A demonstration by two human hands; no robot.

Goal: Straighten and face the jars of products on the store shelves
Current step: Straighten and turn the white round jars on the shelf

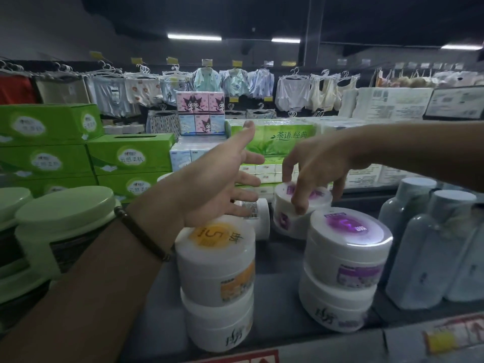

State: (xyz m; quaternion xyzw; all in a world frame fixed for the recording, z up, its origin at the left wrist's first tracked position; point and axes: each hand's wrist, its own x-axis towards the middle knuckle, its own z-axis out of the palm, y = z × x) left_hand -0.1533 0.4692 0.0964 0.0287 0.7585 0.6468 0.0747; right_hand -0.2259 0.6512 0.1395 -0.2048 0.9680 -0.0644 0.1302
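right hand (318,166) pinches lid of rear white purple-label jar (286,224); left hand (214,187), fingers apart, over stacked white orange-label jar (217,265).

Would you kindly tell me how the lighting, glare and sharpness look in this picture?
Head view: dim overall under ceiling strip lights; glare washes out the lid of the front purple jar; the left hand and the right hand gripping the rear purple jar look slightly blurred; the green-lidded jars at the left edge are soft and bowed by the wide lens.
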